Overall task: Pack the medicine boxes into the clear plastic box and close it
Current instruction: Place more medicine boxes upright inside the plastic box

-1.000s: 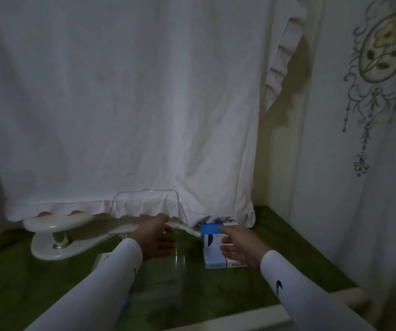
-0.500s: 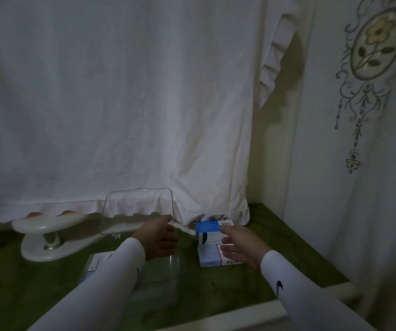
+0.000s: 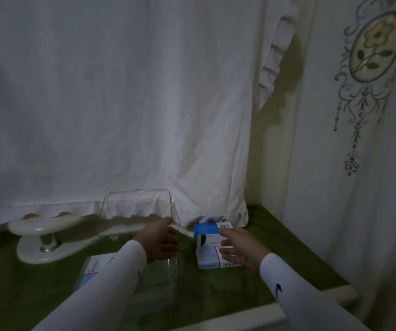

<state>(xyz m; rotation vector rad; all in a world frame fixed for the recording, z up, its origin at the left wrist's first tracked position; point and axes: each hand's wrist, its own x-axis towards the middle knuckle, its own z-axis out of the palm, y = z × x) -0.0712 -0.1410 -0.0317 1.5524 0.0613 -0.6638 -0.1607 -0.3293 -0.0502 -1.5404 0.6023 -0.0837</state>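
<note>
The clear plastic box (image 3: pixel 168 271) sits on the green cloth with its lid (image 3: pixel 135 211) standing open at the back. My left hand (image 3: pixel 161 242) is over the box's far right corner, thumb up at the lid's lower right edge, fingers relaxed and holding nothing. To the right, a blue and white medicine box (image 3: pixel 206 234) lies on a white one with a red stripe (image 3: pixel 207 260). My right hand (image 3: pixel 237 249) reaches their right ends with spread fingers touching them. Another medicine box (image 3: pixel 95 266) shows beside my left sleeve; whether it lies inside the clear box I cannot tell.
A white two-tier stand (image 3: pixel 44 237) sits at the back left on the green cloth (image 3: pixel 275 254). A white frilled cloth (image 3: pixel 120 115) hangs behind everything. An embroidered curtain (image 3: pixel 371 91) hangs on the right. A pale rail (image 3: pixel 287 309) runs along the near edge.
The view has shifted slightly. Both hands keep almost the same places, the left at the lid's corner and the right at the stacked boxes.
</note>
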